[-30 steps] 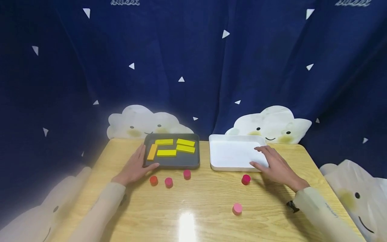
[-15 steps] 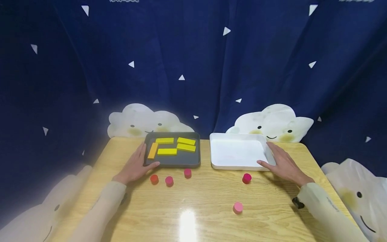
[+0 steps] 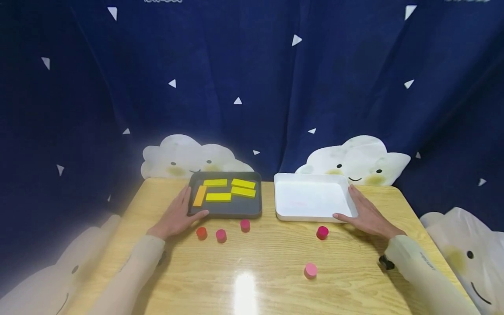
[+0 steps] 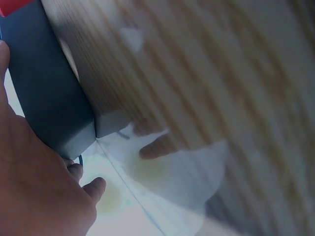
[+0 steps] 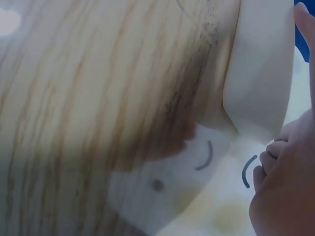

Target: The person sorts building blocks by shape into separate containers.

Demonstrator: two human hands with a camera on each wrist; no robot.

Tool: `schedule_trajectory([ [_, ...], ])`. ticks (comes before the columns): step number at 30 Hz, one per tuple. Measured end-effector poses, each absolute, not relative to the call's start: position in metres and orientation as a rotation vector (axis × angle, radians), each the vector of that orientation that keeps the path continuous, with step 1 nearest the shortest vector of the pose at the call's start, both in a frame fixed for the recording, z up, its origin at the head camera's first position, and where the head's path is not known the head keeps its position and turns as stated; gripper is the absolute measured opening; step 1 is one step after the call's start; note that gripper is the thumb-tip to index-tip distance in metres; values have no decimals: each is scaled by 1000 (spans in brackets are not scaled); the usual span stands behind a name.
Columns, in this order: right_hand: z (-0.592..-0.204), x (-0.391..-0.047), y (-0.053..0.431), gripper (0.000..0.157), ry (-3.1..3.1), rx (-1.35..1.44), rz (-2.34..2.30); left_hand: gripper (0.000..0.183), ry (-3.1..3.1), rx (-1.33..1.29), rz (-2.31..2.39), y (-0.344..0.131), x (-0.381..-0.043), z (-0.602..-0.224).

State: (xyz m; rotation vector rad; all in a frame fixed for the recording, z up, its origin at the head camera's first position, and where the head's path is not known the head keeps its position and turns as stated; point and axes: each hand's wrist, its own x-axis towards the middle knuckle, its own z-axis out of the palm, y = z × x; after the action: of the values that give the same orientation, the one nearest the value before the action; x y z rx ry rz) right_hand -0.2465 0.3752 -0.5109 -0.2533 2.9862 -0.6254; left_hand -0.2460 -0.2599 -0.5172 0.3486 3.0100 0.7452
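My left hand (image 3: 175, 216) grips the near left corner of a dark grey tray (image 3: 244, 208), thumb over the front rim and fingers along the short side. In the tray lie several yellow blocks (image 3: 218, 197) and an orange block (image 3: 199, 196). At the right, my right hand (image 3: 369, 215) holds the near right corner of a white tray (image 3: 307, 197), its thumb at the front rim. Nothing lies in the white tray. Both wrist views show the fingers at the outer ends of the grey tray (image 4: 49, 83) and the white tray (image 5: 258, 69).
In front of the grey tray stand a red cylinder (image 3: 201, 233) and two pinkish-red cylinders (image 3: 221, 236). A magenta cylinder (image 3: 322, 232) and a pink cylinder (image 3: 310, 271) stand on the wooden table (image 3: 271, 249) at the right. A blue curtain (image 3: 220, 87) hangs behind.
My right hand has moved from over the white tray to its right end and taken hold of the corner. The left hand has stayed on the grey tray.
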Motion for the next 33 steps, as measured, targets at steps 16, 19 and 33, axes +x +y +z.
schedule_trajectory([
  [16,-522,-245,374,128,2959,-211,-689,124,3000,377,776,-258,-246,-511],
  [19,-522,-243,373,128,2963,-198,-691,125,3001,385,759,-259,-246,-512],
  [33,-528,-245,374,132,2962,-179,-725,108,3098,468,763,-255,-229,-501],
])
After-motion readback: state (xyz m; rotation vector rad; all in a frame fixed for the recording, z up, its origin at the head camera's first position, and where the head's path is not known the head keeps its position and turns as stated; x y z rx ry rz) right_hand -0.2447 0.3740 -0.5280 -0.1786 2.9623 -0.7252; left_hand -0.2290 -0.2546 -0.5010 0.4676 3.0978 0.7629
